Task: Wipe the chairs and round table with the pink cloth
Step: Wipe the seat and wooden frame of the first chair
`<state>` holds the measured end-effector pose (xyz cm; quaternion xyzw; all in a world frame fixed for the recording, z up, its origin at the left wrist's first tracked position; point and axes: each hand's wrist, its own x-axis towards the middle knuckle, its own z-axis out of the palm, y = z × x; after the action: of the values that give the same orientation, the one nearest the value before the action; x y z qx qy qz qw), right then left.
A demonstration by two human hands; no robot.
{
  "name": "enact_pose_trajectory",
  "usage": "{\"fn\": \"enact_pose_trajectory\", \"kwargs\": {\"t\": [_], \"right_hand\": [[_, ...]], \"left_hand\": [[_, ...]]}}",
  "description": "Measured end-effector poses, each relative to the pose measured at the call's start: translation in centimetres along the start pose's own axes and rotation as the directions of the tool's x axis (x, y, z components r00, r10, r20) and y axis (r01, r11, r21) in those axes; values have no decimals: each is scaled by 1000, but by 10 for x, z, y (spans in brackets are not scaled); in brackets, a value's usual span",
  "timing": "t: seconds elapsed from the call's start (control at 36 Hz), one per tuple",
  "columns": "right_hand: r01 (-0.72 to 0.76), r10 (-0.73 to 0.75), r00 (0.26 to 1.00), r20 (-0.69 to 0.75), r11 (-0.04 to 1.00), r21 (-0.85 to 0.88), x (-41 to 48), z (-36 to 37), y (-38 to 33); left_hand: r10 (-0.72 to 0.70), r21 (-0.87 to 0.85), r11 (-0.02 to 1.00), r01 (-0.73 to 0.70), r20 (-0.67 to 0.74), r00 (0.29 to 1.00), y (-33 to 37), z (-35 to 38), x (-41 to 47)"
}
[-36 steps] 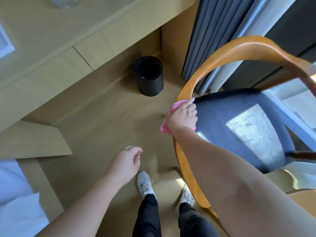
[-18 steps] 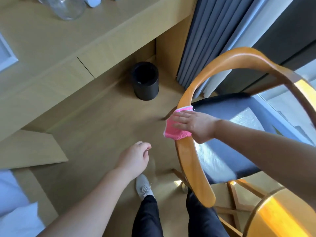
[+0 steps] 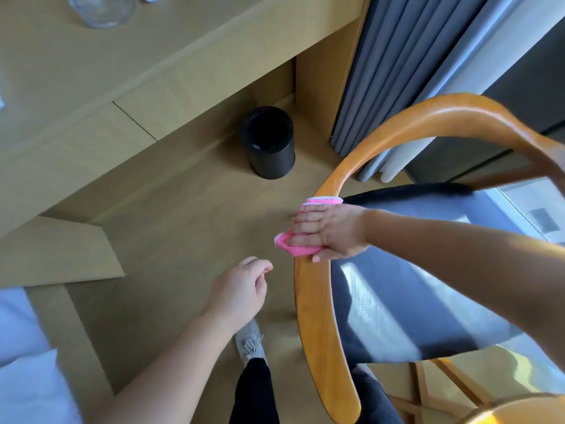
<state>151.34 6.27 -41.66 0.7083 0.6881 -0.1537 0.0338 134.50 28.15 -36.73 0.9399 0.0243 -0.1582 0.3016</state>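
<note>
Pink cloth (image 3: 293,245): fluffy pile, bright pink with a paler edge. It is folded over the curved wooden top rail (image 3: 315,304) of the chair, on the rail's left bend. One fold bulges out past the fingertips on the rail's outer side. A second strip shows above the knuckles.

Left hand (image 3: 241,289): idle over the floor, left of the rail and clear of it. Fingers loosely curled, thumb tip near the forefinger, nothing in it. Forearm enters from the lower left.

Right hand (image 3: 334,234): reaches in from the right across the seat (image 3: 406,304). Fingers together, curled over the cloth and rail, thumb on the rail's inner edge. The cloth is clamped against the wood.

Cloth's long axis follows the rail, lower left to upper right. The rail rises from the near bottom edge up the frame, then arcs right toward the curtains (image 3: 394,71). Seat is dark blue with sun patches on it.

Surroundings, left to right: white bedding (image 3: 21,371) at the lower left corner; wooden desk (image 3: 159,53) with a clear glass (image 3: 102,10) at the top edge; pale shoe (image 3: 249,344) on the floor; black cylindrical bin (image 3: 269,145) under the desk end.
</note>
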Motion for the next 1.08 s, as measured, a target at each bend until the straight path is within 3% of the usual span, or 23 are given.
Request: {"fn": "enact_pose_trajectory", "kwargs": {"t": [0.22, 0.44, 0.67, 0.89, 1.08], "right_hand": [[-289, 299, 929, -217, 954, 75, -7, -8, 45], [-392, 394, 808, -438, 915, 99, -18, -2, 70], [-542, 519, 797, -307, 840, 14, -38, -13, 94], [-641, 583, 711, -392, 768, -20, -63, -22, 116], [-766, 665, 563, -491, 642, -9, -97, -31, 135]], "left_hand": [[11, 45, 999, -11, -2, 1000, 25, 2, 28], [38, 82, 996, -37, -18, 999, 51, 5, 60], [28, 111, 993, -31, 31, 999, 71, 9, 92], [94, 169, 981, -96, 21, 995, 91, 10, 124], [176, 261, 946, -193, 85, 981, 113, 16, 155]]}}
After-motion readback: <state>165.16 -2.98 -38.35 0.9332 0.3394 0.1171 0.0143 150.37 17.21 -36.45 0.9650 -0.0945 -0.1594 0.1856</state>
